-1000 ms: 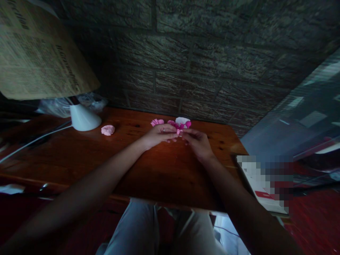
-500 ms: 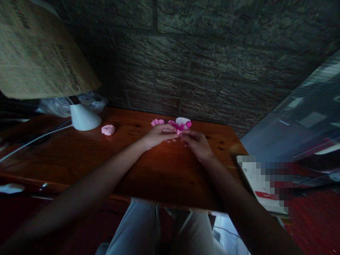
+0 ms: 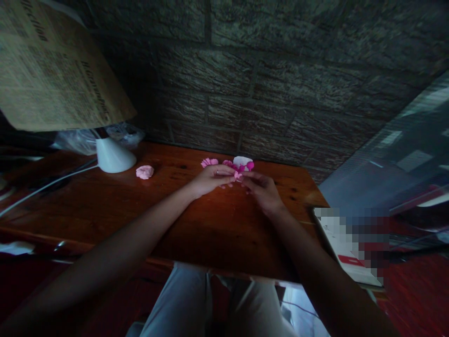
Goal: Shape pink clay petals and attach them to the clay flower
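Observation:
Over the wooden table, my left hand (image 3: 212, 179) and my right hand (image 3: 262, 189) meet at the fingertips. Both pinch a small pink clay piece (image 3: 238, 175) with a petal-like outline; its finer shape is too small to tell. Just behind my fingers lie a light pink petalled clay piece (image 3: 209, 162), several magenta balls (image 3: 250, 165) and a white clay lump (image 3: 242, 160). My hands partly cover this group. Farther left, a pale pink clay lump (image 3: 145, 172) rests alone on the wood.
A lamp (image 3: 114, 157) with a newspaper-print shade stands at the left, its white cord running across the wooden table (image 3: 217, 224). Clear plastic wrapping (image 3: 75, 142) lies behind it. A brick wall (image 3: 228, 70) bounds the back. A box (image 3: 336, 238), partly blurred out, is at the right edge.
The pink piece between my fingertips shows more of its petal-like outline now. My fingers have shifted only slightly, and the whole view has moved a little.

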`<state>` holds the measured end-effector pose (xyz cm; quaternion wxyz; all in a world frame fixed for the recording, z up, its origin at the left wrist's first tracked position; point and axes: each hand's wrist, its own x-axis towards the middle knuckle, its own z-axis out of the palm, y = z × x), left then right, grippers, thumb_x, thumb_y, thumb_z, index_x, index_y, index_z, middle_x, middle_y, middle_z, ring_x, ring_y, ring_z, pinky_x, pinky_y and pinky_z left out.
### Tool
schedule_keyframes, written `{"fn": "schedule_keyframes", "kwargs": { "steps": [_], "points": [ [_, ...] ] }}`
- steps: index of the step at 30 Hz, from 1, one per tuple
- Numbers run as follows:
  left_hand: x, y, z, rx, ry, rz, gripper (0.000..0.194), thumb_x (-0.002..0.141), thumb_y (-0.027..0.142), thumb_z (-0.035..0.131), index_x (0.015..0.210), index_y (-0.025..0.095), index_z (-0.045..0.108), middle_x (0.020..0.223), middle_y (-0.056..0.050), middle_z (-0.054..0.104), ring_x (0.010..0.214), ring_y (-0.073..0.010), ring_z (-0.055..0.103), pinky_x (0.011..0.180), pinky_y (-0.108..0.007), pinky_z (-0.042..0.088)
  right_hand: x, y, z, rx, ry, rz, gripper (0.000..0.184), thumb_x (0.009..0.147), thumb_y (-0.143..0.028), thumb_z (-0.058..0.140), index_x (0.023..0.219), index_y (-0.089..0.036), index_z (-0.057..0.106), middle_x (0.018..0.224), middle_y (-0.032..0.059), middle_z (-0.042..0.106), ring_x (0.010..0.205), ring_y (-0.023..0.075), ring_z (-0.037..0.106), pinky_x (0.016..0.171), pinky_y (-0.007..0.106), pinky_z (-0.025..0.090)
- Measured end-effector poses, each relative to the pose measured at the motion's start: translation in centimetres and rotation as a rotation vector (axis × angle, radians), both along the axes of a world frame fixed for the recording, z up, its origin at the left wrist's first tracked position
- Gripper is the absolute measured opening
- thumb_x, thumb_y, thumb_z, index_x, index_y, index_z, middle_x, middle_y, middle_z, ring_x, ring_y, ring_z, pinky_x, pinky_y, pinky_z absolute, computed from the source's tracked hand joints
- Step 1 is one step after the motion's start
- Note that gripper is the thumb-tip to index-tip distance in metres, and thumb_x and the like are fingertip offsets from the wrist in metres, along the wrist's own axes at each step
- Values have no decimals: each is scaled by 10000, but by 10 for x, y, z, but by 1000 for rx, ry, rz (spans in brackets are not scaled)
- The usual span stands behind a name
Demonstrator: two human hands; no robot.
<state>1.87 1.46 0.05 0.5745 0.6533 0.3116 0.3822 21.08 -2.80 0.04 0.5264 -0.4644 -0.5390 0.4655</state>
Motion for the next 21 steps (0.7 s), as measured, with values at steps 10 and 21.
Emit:
{"fn": "schedule_keyframes", "kwargs": {
  "steps": [10, 21],
  "points": [
    [-2, 2, 1, -13, -2, 22, 295, 778, 312, 805, 1008, 147, 720, 908, -44, 750, 748, -117, 675, 686, -238, 505, -2, -1, 1, -41, 54, -18, 285, 623, -398, 813, 822, -204, 745, 711, -1, 668, 668, 136, 571, 594, 273, 422],
    [-3, 3, 0, -19, -6, 22, 283, 767, 294, 799, 994, 145, 717, 884, -36, 741, 730, -106, 658, 676, -233, 495, -4, -2, 1, -27, 130, 61, 279, 618, -381, 828, 833, -211, 771, 712, -10, 671, 643, 117, 542, 600, 272, 428]
  ]
}}
